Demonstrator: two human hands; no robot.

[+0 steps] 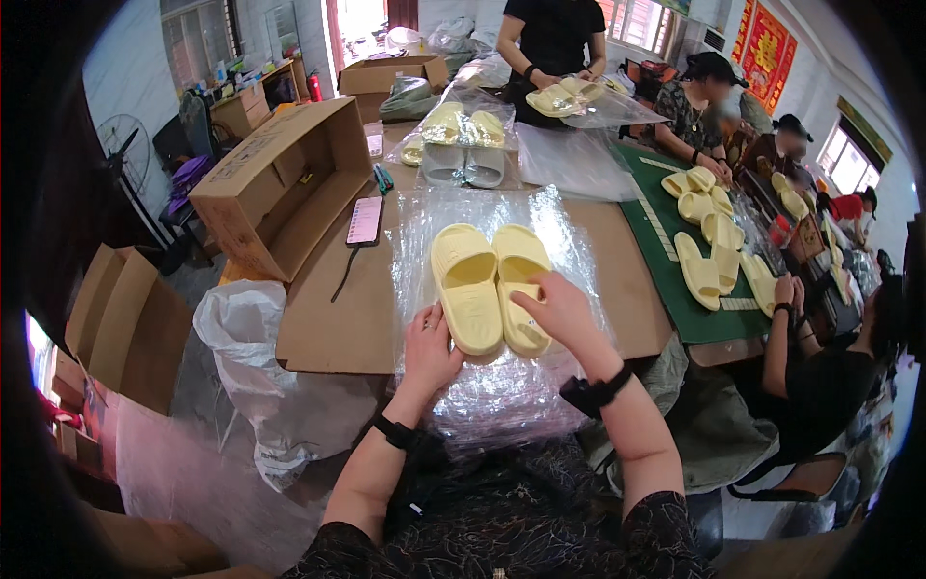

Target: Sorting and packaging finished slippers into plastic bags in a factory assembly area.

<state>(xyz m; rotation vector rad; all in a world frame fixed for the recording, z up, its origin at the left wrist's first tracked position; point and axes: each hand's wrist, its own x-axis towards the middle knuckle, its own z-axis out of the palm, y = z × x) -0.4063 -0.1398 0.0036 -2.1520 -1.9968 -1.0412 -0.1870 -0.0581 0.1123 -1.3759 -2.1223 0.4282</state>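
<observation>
**Two hands on a pair of yellow slides at a packing bench**

The left hand [430, 349] lies spread against the heel of the left yellow slide [467, 287]. The right hand [559, 309] rests flat, fingers loose, on the right yellow slide [521, 282]. Both slides sit side by side on a stack of clear plastic bags [502, 386] on the bench [617, 280]. Beyond the hands lie bagged slides [463, 145]. Up-left of the left hand are a phone [365, 221] and an open cardboard box [280, 183], tipped on its side, nothing showing in it. Right of the right hand, loose slides [709, 241] lie on a green mat [675, 289]
</observation>
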